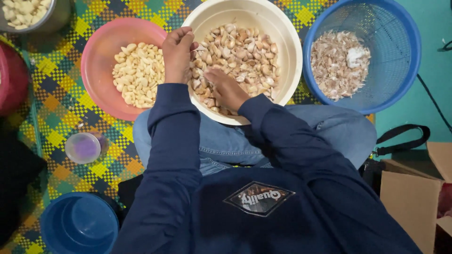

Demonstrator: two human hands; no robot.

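1. Both hands were over the cream bowl (287, 70) of unpeeled garlic cloves (245, 56). Our left hand (178, 52) sat at the bowl's left rim, fingers curled in around what looked like a single clove, though we couldn't quite see the clove itself.
2. Our right hand (227, 89) lay flat-ish in the near part of the bowl, fingers pressed down into the pile, more digging than pinching.
3. So the cloves lay directly under and just beyond the right hand, spreading off to its right. Right hand was clearly nearer the heap; the left rode the rim.
4. Just left of the left hand, touching distance, was the pink bowl (101, 51) with peeled cloves (136, 73).
5. Well off to the right of both hands sat a blue basket (405, 61) with papery skins (336, 63).
6. Back toward us on the left: a small clear lid-like cup (82, 147) and a blue tub (79, 225) on the checkered mat (61, 94).
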